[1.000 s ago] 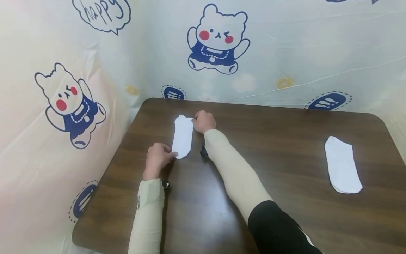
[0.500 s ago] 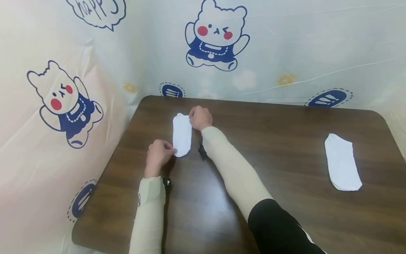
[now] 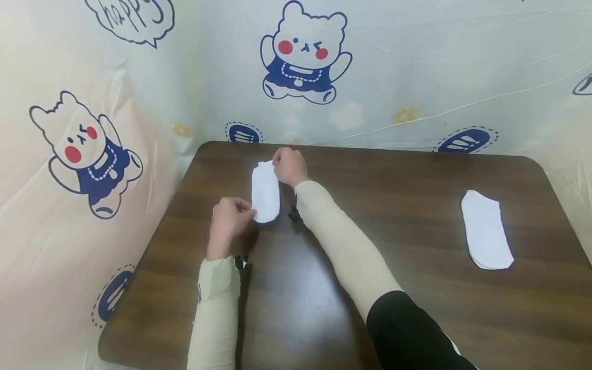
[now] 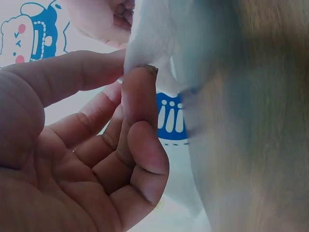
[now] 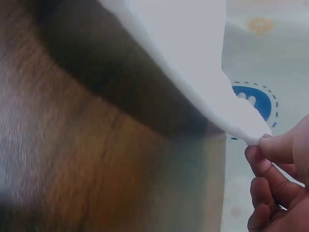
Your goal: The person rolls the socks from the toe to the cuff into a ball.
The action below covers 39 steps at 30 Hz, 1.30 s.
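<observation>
A: Our left hand [image 3: 226, 220] pinches the near end of the small white cotton sock [image 3: 265, 191]; our right hand [image 3: 289, 166] pinches its far end.

B: We hold it near the dark brown wooden table's [image 3: 370, 226] far left corner, bare wood stretching rightward to another flat white sock [image 3: 485, 230].

A: Its long axis runs away from us.

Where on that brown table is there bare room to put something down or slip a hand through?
The widest bare patch lies mid-table, between the right hand's sleeve and the second sock near the right edge. The near strip between the two forearms is also bare. It is crowded at the far left corner, where both hands, the left hand too, pinch the held sock.
</observation>
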Available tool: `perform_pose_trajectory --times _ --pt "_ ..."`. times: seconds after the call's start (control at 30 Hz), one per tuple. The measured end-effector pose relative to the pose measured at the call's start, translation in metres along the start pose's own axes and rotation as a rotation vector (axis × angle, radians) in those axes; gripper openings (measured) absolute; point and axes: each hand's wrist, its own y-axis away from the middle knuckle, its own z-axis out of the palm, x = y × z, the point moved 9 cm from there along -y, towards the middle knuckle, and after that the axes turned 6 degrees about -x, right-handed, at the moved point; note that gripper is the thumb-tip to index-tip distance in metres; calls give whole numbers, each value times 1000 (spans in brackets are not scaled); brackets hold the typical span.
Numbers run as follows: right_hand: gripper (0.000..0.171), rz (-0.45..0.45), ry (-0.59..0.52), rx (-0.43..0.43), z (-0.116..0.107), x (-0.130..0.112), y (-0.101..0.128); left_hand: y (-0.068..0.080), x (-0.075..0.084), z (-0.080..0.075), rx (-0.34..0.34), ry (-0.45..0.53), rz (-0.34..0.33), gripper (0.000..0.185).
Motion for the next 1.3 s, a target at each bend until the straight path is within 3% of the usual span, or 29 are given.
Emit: perform_pose_trajectory --times 0.37,0.8,1.07,1.3 --pt "13 -81 -48 50 -29 26 21 1 21 24 -13 -49 59 11" --pt "12 -47 24 128 -96 81 55 -3 86 85 -123 -120 175 13" --pt "15 18 61 197 -138 130 89 1 136 137 -211 -203 298 15" --pt "16 100 56 217 -160 163 109 4 161 167 -263 -214 335 15"
